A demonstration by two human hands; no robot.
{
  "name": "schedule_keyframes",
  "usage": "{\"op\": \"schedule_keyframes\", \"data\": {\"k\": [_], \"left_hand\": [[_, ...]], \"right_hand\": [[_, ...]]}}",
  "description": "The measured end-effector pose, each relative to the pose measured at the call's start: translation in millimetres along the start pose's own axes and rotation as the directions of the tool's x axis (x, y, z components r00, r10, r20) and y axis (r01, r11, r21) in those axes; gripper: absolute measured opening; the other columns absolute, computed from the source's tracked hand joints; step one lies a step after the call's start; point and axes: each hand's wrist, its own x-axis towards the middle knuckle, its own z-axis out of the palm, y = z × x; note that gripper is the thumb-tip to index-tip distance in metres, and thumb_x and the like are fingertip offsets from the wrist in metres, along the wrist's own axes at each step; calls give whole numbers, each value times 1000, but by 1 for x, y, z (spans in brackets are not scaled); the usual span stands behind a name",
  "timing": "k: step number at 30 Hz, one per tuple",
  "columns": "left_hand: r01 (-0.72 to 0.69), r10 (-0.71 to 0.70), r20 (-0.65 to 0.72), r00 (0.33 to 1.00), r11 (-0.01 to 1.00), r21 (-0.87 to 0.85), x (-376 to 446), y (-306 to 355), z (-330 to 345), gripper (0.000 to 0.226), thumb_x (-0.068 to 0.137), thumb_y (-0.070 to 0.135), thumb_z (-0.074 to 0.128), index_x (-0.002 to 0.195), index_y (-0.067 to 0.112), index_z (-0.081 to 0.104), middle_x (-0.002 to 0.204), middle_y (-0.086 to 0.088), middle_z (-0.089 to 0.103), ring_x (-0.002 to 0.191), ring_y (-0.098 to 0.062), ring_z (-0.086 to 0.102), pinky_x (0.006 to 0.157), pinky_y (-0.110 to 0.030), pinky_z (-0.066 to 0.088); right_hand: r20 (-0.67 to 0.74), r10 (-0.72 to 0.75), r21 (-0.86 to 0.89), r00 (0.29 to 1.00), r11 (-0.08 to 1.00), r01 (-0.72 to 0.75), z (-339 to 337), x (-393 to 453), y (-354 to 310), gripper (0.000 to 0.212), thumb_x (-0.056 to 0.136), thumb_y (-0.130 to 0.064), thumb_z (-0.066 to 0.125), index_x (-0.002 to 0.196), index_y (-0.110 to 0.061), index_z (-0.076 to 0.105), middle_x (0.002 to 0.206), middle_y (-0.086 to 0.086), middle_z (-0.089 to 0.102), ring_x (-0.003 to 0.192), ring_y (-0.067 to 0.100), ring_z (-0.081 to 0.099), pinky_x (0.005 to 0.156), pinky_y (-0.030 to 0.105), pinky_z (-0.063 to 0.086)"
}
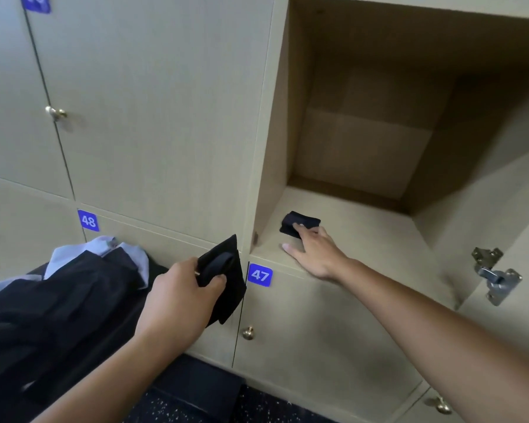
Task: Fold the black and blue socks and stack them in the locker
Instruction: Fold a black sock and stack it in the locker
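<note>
Socks: one in hand, one in the locker.
Nearest us, our left hand (184,296) pinches a limp black sock (223,279); light, floppy, best gripped at its fold. Farther, our right hand (313,250), fingers straight, presses the folded sock (300,223) near the locker floor's (364,239) front-left corner.

Open locker (379,227) interior roomy; folded sock (300,222) front-left on floor; door hinge (495,274) juts right.

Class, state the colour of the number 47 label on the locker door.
Blue label with white digits, clearest in the head view.
</note>
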Motion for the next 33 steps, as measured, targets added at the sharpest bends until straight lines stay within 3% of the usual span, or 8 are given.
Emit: {"op": "schedule_keyframes", "data": {"k": [4,15,19,21,24,26,28,33], "left_hand": [[-4,4,-1,1000,999,-48,8,1,1,16,93,34,64,83,23,64,70,2,69,66,-16,65,54,-29,44],[-7,15,75,997,994,-107,32,-8,-1,13,92,37,66,91,25,69,75,4,73,76,-17,69,70,-36,56],[-14,35,145,989,990,-140,40,-13,-4,11,93,36,66,96,27,71,80,4,75,80,-18,72,76,-41,59],[-14,45,182,982,985,-170,44,-14,-5,10,94,33,67,100,27,72,81,4,76,83,-19,73,80,-42,60],[15,42,232,972,971,-238,47,-15,-7,10,95,29,66,101,25,73,87,1,78,90,-24,74,90,-49,59],[37,39,258,965,958,-284,47,-15,-8,10,96,26,64,101,23,73,91,-5,78,94,-29,74,91,-47,58],[57,42,286,957,942,-329,45,-14,-9,13,98,23,62,103,18,73,97,-11,77,95,-29,74,82,-39,56],[115,36,331,943,898,-425,40,-13,-11,18,99,24,61,110,16,73,103,-11,78,101,-30,73,89,-44,58]], "right_hand": [[21,-6,-74,1000,997,7,9,23,-15,75,101,-64,32,161,-21,21,169,1,16,152,22,15,121,38,17],[30,52,-112,998,992,-49,15,46,-23,79,100,-68,28,162,-21,17,170,-2,10,153,24,10,120,42,14],[-268,-2,8,963,1000,4,14,35,-26,65,101,-56,41,155,-22,29,158,5,37,141,28,30,112,42,25],[-474,1,118,880,991,62,15,21,-35,48,101,-43,50,143,-20,44,136,3,55,126,26,41,103,39,32],[-586,82,354,806,921,165,17,-9,-51,21,99,-33,56,116,-21,56,100,-6,60,104,19,52,93,38,44],[-533,149,522,833,833,184,15,-32,-65,12,99,-33,56,100,-22,60,91,-8,62,91,13,57,85,37,50],[-350,150,681,925,719,141,10,-50,-79,18,100,-37,56,93,-22,63,87,-5,69,79,8,61,79,32,51],[-26,-38,793,999,607,43,-1,-77,-99,35,102,-47,51,103,-17,70,88,-2,73,81,13,65,77,30,49]]}}
